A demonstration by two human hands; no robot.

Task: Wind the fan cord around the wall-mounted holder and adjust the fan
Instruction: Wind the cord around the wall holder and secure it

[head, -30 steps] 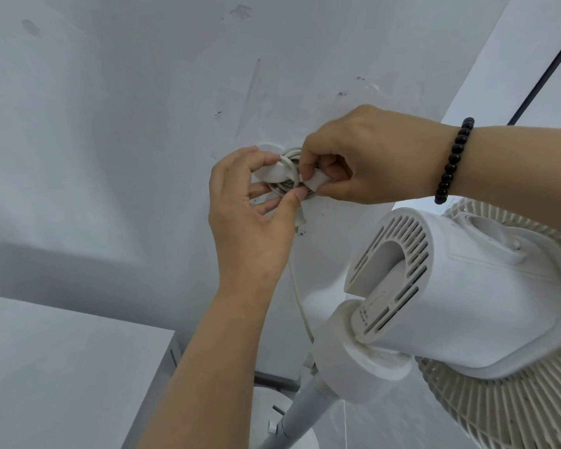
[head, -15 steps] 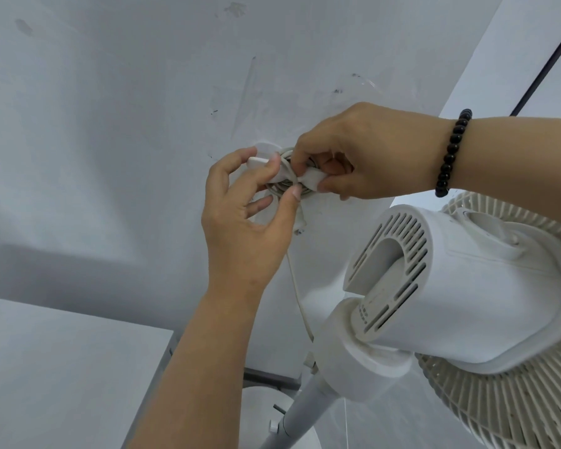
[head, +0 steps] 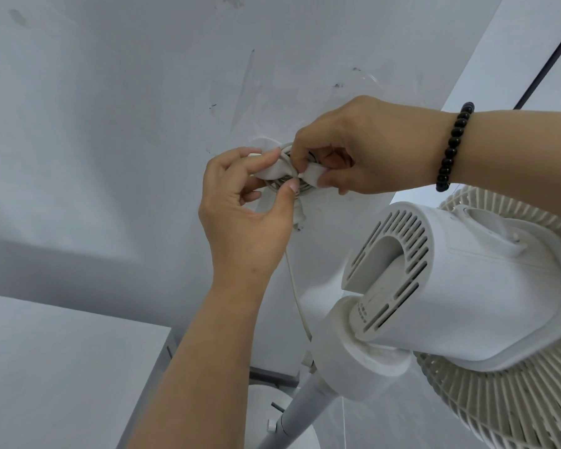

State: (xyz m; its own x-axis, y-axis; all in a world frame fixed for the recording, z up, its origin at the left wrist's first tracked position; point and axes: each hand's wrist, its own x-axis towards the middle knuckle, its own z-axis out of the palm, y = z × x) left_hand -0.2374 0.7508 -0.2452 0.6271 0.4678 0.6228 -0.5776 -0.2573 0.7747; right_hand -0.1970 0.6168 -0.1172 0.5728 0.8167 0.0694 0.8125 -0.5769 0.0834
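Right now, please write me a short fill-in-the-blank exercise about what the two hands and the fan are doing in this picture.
1. Both hands pinch a white strap at the round holder on the ____.
2. The black bead bracelet sits on the ____ wrist.
3. The thin white cord hangs ____ from the holder.
4. The white standing fan is held by ____ hand.

Missing words: wall; right; down; neither

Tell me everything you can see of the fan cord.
The cord is thin, off-white and smooth, like plastic. Several loops of it are wound on the round white holder on the wall, half hidden by both hands. From there one strand hangs down the wall, curving slightly, and vanishes behind the fan.
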